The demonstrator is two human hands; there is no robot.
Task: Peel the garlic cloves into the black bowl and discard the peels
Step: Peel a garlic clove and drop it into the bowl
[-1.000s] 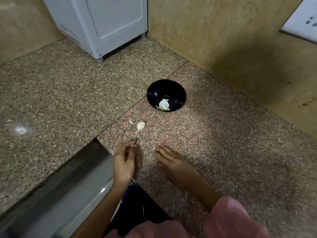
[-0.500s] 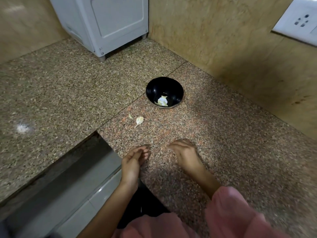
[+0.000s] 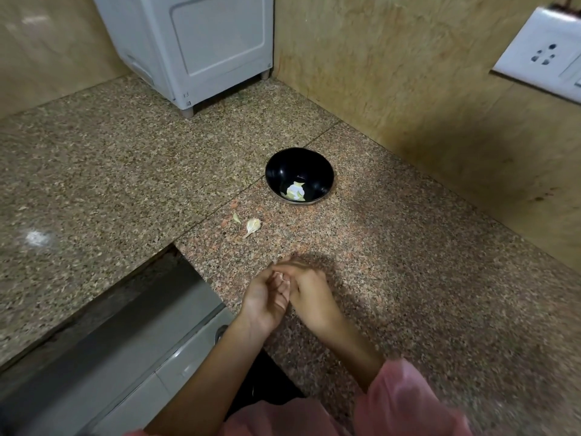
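While the left hand [image 3: 264, 302] and right hand [image 3: 312, 294] are meeting, fingers curled, by the granite counter [image 3: 408, 278] edge, I cannot tell what they are pinching; anything slipping is risking dropping off, missing the black bowl [image 3: 279, 171]

Bare granite counter [image 3: 408, 278] lies open between the left hand [image 3: 264, 297] and right hand [image 3: 309, 294], which touch low in the centre, and the black bowl [image 3: 283, 171] in mid-frame. Only a garlic clove [image 3: 253, 225] and a peel scrap [image 3: 236, 218] lie just left of that line. A white appliance [image 3: 201, 42] blocks the upper left, and a tan wall [image 3: 408, 89] closes the right.
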